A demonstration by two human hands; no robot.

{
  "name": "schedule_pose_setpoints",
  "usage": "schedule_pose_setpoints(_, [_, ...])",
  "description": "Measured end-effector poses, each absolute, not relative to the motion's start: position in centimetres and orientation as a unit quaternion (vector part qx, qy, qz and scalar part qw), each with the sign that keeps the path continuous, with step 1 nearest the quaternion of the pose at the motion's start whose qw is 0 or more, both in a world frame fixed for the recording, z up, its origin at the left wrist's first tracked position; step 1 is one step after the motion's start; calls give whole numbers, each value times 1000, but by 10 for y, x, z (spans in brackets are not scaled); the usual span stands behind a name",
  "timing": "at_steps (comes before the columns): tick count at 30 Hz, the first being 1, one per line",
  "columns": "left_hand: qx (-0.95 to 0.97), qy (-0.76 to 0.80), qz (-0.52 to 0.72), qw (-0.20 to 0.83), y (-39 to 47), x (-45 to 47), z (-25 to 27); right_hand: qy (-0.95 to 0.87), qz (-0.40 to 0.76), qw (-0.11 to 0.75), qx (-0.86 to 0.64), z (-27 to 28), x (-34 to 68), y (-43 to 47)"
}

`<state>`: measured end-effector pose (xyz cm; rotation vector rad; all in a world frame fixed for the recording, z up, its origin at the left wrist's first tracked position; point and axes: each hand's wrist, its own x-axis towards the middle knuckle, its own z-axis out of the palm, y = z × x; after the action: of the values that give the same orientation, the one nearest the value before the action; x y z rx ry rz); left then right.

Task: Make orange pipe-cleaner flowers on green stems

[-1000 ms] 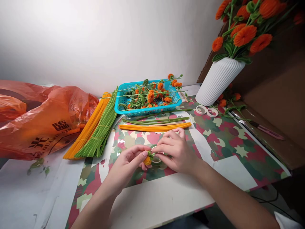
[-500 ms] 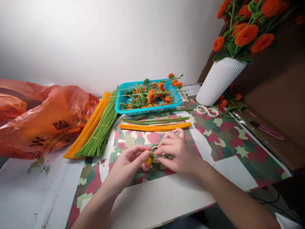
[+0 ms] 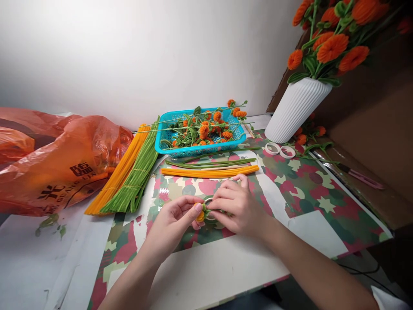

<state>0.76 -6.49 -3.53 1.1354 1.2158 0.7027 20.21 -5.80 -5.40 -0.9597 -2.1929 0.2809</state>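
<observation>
My left hand (image 3: 176, 218) pinches a small yellow pipe-cleaner flower (image 3: 200, 216) with green at its base, between thumb and fingers. Close beside it, my right hand (image 3: 240, 207) has its thumb and index finger closed at the green base and stem, which the fingers mostly cover. Under the hands, a pale tape ring (image 3: 209, 200) lies on the camouflage-patterned mat (image 3: 303, 189), partly hidden. Just beyond my fingers is a row of yellow-orange pipe cleaners (image 3: 209, 172), with a few green pipe cleaners (image 3: 222, 162) behind it.
A blue basket (image 3: 196, 151) holds orange flowers with green stems. To its left lie yellow (image 3: 121, 170) and green (image 3: 137, 172) pipe-cleaner bundles and an orange plastic bag (image 3: 64, 163). At right stand a white vase (image 3: 297, 110) of orange flowers, two tape rolls (image 3: 287, 151) and a pink-handled cutter (image 3: 366, 178).
My right fingertips have come slightly closer to the flower's base, and less of the green stem shows between them. The left hand keeps its pinch. The whole view has shifted slightly.
</observation>
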Motion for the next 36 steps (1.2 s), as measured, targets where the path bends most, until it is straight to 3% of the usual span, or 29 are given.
schedule_pose_setpoints(5, [530,517,331,585,-70,7,-38,-821,177,366,-400,-51,200,-59])
schedule_pose_setpoints(10, [682,454,386,424,-73,6,-38,-794,215,388,-416,-44,199,-61])
schedule_pose_setpoints(14, [774,401,404,277,-72,6,-37,-791,192,401,-421,-42,196,-63])
schedule_pose_setpoints(18, [806,369,417,200,-72,8,-39,-790,122,419,-430,-44,194,-65])
schedule_pose_setpoints(26, [823,386,396,133,-73,6,-49,-816,-52,392,-422,-49,195,-68])
schedule_pose_setpoints(36, [815,386,411,133,-71,5,-51,-780,47,436,-448,-48,191,-67])
